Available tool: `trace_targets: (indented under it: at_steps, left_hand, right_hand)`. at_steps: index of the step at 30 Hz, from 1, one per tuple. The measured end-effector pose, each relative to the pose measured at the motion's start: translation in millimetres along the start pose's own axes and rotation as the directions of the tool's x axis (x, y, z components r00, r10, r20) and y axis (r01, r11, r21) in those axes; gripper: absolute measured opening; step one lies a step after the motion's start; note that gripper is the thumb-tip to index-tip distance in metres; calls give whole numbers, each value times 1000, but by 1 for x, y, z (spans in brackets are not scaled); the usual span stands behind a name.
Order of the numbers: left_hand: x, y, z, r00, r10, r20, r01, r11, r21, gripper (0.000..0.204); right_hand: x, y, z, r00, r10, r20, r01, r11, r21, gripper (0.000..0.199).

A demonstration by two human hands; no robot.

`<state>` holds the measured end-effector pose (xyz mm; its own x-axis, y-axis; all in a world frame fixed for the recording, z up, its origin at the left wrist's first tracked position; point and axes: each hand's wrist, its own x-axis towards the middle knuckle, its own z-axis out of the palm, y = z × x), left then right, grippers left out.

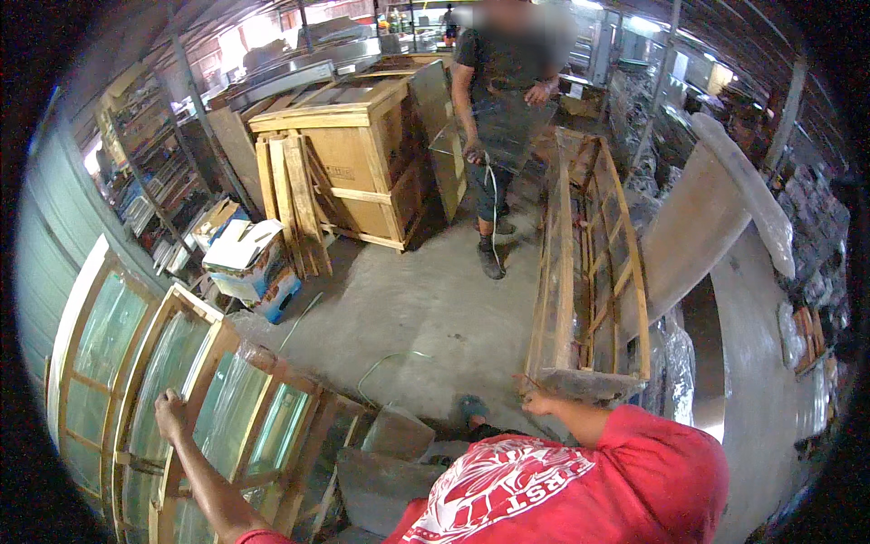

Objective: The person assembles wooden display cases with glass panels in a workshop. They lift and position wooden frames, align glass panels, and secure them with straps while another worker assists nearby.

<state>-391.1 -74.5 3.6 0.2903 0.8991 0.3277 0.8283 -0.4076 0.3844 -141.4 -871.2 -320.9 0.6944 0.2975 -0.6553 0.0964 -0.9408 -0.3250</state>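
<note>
At the lower left, my left hand (170,415) is closed at the upright edge of a wooden frame (193,385) that holds plastic-wrapped glass. Several such framed panes lean side by side there. My right hand (541,402) is closed by the near lower corner of a long, narrow wooden crate (564,299) at the right. Its fingertips are pinched at that corner, and what lies between them is too small to make out. The crate stands upright with open slats and some plastic wrap inside.
Ahead, a co-worker (494,109) holds a pale strap (490,186) and a clear sheet. A large plywood crate (340,168) with loose planks (294,204) against it stands left of them. A wrapped panel (698,218) leans at the right. Cords (385,363) lie on the concrete floor (426,317).
</note>
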Motion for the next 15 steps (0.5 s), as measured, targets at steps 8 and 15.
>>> trace_targets:
  at_steps: [8, 15]
  left_hand:
    - [-9, 17, -12, 995, 39, 87, -59, 970, 236, 45]
    - [-11, 19, -14, 992, -122, 12, 122, 992, 25, 55]
  right_hand:
    - [-2, 0, 15, 990, -85, -108, 77, 994, -78, 43]
    - [-4, 2, 19, 999, 30, 43, -34, 993, 113, 41]
